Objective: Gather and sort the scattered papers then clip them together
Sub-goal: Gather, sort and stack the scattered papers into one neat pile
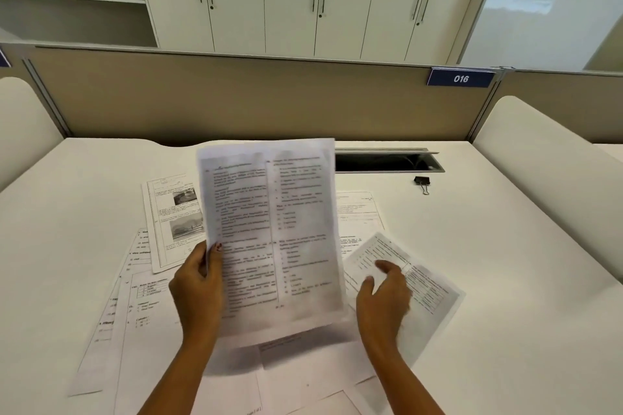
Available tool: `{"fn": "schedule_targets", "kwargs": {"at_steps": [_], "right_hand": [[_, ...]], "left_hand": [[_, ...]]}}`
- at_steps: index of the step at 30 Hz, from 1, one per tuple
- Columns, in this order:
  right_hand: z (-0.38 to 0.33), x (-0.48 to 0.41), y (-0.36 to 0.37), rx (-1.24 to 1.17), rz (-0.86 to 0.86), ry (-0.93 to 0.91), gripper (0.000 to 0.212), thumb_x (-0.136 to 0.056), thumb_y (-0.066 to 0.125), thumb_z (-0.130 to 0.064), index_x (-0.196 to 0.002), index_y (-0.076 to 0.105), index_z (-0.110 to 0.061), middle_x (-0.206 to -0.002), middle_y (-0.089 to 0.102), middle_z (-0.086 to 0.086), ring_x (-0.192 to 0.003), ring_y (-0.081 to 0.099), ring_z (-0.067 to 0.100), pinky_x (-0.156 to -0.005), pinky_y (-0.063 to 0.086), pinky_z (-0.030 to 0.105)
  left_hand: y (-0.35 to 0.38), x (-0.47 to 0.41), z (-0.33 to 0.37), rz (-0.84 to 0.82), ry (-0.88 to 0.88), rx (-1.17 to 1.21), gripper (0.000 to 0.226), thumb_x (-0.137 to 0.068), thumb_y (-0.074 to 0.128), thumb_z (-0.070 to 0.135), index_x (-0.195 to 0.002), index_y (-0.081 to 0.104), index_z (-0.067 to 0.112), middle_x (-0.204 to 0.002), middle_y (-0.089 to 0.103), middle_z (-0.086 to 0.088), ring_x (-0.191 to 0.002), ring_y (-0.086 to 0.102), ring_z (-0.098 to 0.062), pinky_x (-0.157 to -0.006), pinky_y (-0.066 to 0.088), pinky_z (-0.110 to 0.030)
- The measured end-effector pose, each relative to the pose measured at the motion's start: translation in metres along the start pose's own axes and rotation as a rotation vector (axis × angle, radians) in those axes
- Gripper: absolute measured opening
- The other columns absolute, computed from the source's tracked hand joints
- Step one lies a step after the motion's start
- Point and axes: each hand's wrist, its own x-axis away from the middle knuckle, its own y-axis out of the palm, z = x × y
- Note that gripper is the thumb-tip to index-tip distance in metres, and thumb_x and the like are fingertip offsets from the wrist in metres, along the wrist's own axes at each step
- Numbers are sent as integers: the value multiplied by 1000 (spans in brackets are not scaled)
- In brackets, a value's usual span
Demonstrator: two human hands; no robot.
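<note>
My left hand grips the left edge of a printed two-column sheet and holds it upright above the desk. My right hand hovers with fingers apart over a blurred, tilted sheet to the right; whether it touches that sheet is unclear. Several more printed papers lie scattered on the white desk: one with photos at the left, others under it, one at the right rear and some near the front edge. A black binder clip lies at the back right.
A beige partition with a "016" label closes the desk's far side. An open cable slot sits in the desk behind the papers. White side dividers flank the desk. Cabinets stand behind.
</note>
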Motion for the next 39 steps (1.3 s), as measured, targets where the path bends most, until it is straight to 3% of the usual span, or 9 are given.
{"fn": "schedule_targets", "kwargs": {"at_steps": [3,5,8,11,16,19,29,33,39], "right_hand": [[20,-9,2,430,-127,276,59,-86,57,-29,-137,33,-11,-151,23,21,-141,11,43,-114,7,59],[33,-17,0,494,-191,247,65,-90,52,-34,-143,25,-7,-155,12,22,-144,-1,42,-114,-5,57],[52,-36,-8,398,-249,-24,64,-92,52,-23,-145,23,-1,-154,21,20,-144,10,36,-119,2,49],[57,-51,-25,188,-212,-76,55,-89,57,-9,-138,35,1,-145,38,20,-137,29,35,-118,17,46],[53,-53,-41,721,-111,260,73,-76,68,-50,-120,44,3,-122,49,25,-108,47,42,-92,40,49],[45,-46,-42,783,-143,325,78,-73,68,-58,-114,45,4,-116,49,24,-105,49,40,-90,42,46],[37,-55,-40,638,-158,427,72,-71,80,-35,-118,44,7,-119,48,24,-112,45,40,-91,45,46],[33,-56,-35,579,-187,370,62,-75,78,-18,-118,43,9,-117,49,25,-104,52,37,-80,51,40],[31,-55,-37,643,-168,355,37,-79,69,-17,-107,52,-1,-105,66,18,-104,55,38,-89,42,39]], "left_hand": [[-3,-4,-11,-10,-131,38,26,-92,52,30,-97,64,8,-87,66,-9,-73,60,-24,-74,54,-35],[-4,-5,-18,-22,-201,61,26,-91,53,31,-97,65,8,-87,66,-10,-77,60,-25,-78,53,-40],[-6,-2,-22,-53,-261,87,21,-90,54,30,-89,63,11,-81,64,-8,-77,58,-24,-79,51,-40],[-7,1,-23,-78,-276,91,16,-90,55,28,-87,60,14,-81,63,-5,-78,59,-25,-78,50,-39],[-2,3,-25,-91,-284,74,17,-91,53,29,-89,61,14,-84,64,-8,-77,60,-27,-76,51,-39],[0,4,-24,-102,-298,86,14,-91,54,28,-93,61,16,-87,64,-7,-79,60,-27,-77,51,-39],[2,4,-29,-102,-346,101,18,-91,53,28,-101,63,17,-92,65,-7,-82,61,-28,-76,51,-38],[1,6,-34,-104,-373,105,28,-92,53,30,-110,64,11,-95,66,-7,-84,62,-29,-75,51,-38],[-1,7,-37,-111,-400,116,28,-91,53,33,-107,64,13,-95,67,-7,-84,64,-30,-74,53,-38]]}}
